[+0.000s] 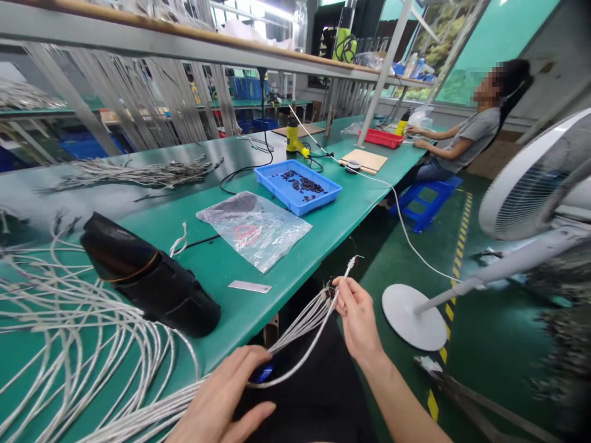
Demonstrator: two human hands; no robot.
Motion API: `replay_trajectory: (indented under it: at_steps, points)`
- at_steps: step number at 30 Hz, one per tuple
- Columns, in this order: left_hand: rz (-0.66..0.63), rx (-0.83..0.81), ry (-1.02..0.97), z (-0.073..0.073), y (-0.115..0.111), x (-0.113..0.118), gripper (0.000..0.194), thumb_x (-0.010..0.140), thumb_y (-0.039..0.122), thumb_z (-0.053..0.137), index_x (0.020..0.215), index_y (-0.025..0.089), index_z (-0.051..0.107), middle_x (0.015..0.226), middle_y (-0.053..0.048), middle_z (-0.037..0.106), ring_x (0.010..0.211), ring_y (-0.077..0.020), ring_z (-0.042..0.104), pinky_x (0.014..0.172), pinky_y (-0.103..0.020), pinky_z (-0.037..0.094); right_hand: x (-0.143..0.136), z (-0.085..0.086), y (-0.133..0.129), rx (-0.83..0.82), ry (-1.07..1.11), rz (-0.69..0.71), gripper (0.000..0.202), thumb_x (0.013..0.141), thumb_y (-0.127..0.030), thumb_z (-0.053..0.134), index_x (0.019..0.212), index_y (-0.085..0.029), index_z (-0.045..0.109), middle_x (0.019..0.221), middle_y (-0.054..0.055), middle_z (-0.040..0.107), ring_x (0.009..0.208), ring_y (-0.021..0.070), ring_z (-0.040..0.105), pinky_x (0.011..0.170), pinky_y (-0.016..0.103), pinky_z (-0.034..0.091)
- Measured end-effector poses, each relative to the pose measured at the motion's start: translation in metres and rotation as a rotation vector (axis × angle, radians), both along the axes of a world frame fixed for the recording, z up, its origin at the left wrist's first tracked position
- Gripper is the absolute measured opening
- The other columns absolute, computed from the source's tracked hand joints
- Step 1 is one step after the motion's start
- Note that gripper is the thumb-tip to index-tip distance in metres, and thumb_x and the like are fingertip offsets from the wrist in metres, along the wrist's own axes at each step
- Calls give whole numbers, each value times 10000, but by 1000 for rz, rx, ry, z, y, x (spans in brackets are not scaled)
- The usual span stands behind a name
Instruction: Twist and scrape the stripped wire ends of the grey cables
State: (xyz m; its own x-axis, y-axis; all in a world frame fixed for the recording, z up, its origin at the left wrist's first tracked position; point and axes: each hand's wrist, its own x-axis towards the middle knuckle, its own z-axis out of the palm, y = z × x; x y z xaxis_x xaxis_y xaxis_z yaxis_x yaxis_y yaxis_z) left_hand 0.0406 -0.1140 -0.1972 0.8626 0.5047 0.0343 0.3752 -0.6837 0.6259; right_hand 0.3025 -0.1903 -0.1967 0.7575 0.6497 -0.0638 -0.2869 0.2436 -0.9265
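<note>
My right hand (357,314) pinches one white braided cable (318,335) near its end, between thumb and fingers. The cable's white tip with thin wires sticks up past the fingertips. Right beside these fingers are the dark ends of a bundle of white cables (302,323), which runs back toward my left hand (226,394). That hand lies over the bundle at the table edge, fingers stretched out and thumb apart; its underside is hidden. More white cables (124,332) spread across the green table (184,212) on the left. A black, sleeve-like object (150,277) lies on them.
A blue tray (295,203) of small dark pieces stands beyond a clear plastic bag (258,231) and a metal strip (249,287). A yellow heat gun (293,138) stands behind the tray. On the right are a white fan (545,178) and a seated co-worker (480,132).
</note>
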Motion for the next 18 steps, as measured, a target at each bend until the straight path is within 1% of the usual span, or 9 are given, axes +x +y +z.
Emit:
replay_trajectory:
  at_steps: [2, 3, 5, 7, 10, 12, 15, 16, 18]
  points:
    - [71, -175, -69, 9, -7, 21, 533, 939, 377, 535, 1446, 373, 370, 1467, -36, 484, 1329, -260, 479, 1111, -418, 405, -12, 10, -7, -36, -170, 97, 274, 926, -434, 596, 861, -174, 649, 583, -69, 301, 533, 84, 245, 490, 216, 225]
    - [96, -290, -119, 16, -11, 34, 499, 964, 371, 484, 1448, 367, 365, 1478, -33, 470, 1347, -244, 457, 1131, -414, 379, -20, 14, -10, -64, -260, 161, 278, 954, -420, 553, 855, -176, 643, 587, -64, 322, 537, 88, 272, 500, 222, 242]
    - [188, -515, -262, 29, -18, 59, 439, 990, 390, 416, 1425, 334, 393, 1492, -41, 443, 1355, -224, 441, 1148, -396, 351, -37, 20, -14, -109, -408, 287, 283, 978, -386, 507, 828, -179, 629, 612, -50, 385, 557, 94, 334, 532, 227, 288]
    - [270, -645, -403, 41, -19, 80, 387, 992, 407, 410, 1354, 284, 472, 1434, -63, 496, 1309, -220, 479, 1126, -373, 367, -53, 22, -17, -126, -494, 378, 287, 980, -361, 497, 798, -177, 622, 653, -31, 456, 598, 107, 399, 585, 234, 337]
    - [273, -691, -479, 51, -15, 93, 282, 981, 392, 458, 1142, 223, 616, 1201, -61, 633, 1143, -217, 569, 1026, -328, 412, -70, 20, -15, -122, -500, 446, 289, 977, -361, 490, 840, -172, 662, 690, -5, 530, 641, 130, 447, 635, 250, 376]
    - [271, -706, -502, 52, -12, 93, 253, 982, 373, 464, 986, 198, 647, 1003, -39, 660, 997, -198, 597, 920, -292, 432, -76, 17, -12, -124, -445, 483, 296, 975, -377, 489, 915, -170, 692, 701, 5, 559, 628, 133, 444, 609, 250, 375]
    - [295, -732, -569, 51, -10, 88, 265, 988, 357, 449, 858, 182, 599, 864, -18, 603, 872, -176, 561, 810, -264, 425, -75, 13, -9, -161, -420, 532, 306, 953, -406, 521, 925, -165, 709, 697, 12, 568, 619, 139, 445, 580, 249, 372]
    - [309, -716, -585, 51, -10, 86, 267, 988, 353, 449, 826, 180, 573, 843, -12, 576, 843, -168, 539, 780, -256, 416, -72, 12, -9, -180, -430, 537, 304, 940, -415, 541, 905, -165, 710, 686, 10, 560, 619, 142, 448, 579, 250, 375]
    - [340, -620, -577, 53, -9, 82, 269, 984, 343, 461, 781, 181, 533, 809, 1, 522, 791, -152, 490, 732, -243, 387, -65, 12, -8, -213, -449, 515, 289, 914, -427, 575, 897, -169, 704, 677, 6, 545, 619, 146, 456, 580, 253, 382]
